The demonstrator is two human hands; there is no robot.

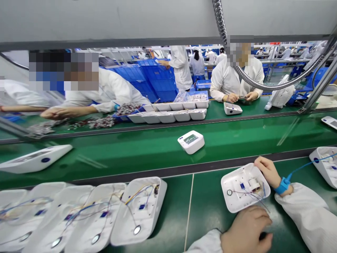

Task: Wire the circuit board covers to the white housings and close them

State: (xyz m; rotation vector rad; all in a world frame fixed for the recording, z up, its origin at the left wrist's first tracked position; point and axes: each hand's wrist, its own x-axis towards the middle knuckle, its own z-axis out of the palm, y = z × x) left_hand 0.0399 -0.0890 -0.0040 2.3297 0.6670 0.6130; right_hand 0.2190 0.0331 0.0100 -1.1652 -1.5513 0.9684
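A white plastic device housing (237,200) lies with its inside facing up on the green bench. In it are thin wires, a round metal disc (229,192), a small blue part and a white boxy part (254,185). My right hand (268,171), with a blue wrist strap (283,185), has its fingers closed over the housing's far right corner. Beside the near edge of the housing is my left hand (247,230), back upward, thumb apart from the bent fingers, nothing visible in it. Whether it touches the housing is unclear.
Several open housings with wires (139,211) stand in a row at left; another housing (326,165) sits far right. Beyond a dark rail, a green conveyor (147,147) carries a white device with a screen (191,141). Co-workers (237,77) sit opposite. A metal hose (263,85) hangs above.
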